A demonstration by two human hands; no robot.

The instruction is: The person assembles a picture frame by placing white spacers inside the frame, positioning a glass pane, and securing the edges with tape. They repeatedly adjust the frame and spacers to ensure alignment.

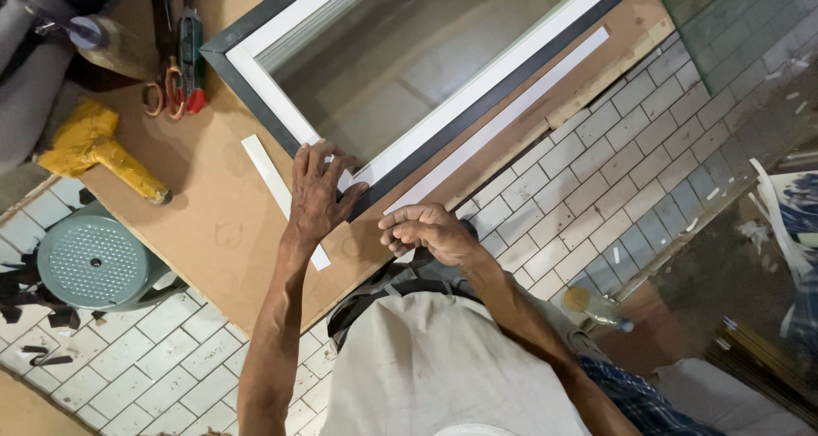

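Observation:
A glazed window frame, white inside with a dark grey outer edge, lies flat on a brown board. My left hand presses palm-down on the frame's near corner, fingers spread. My right hand hovers just right of that corner with fingers curled; whether it pinches anything is hidden. One long white strip runs along the frame's right side, ending by my right hand. A shorter white strip lies on the board, passing under my left wrist.
A yellow wrapped mallet, pliers with orange handles and a red-tipped tool lie on the board's left part. A grey-green perforated stool stands beside it. A plastic bottle lies on the tiled floor at right.

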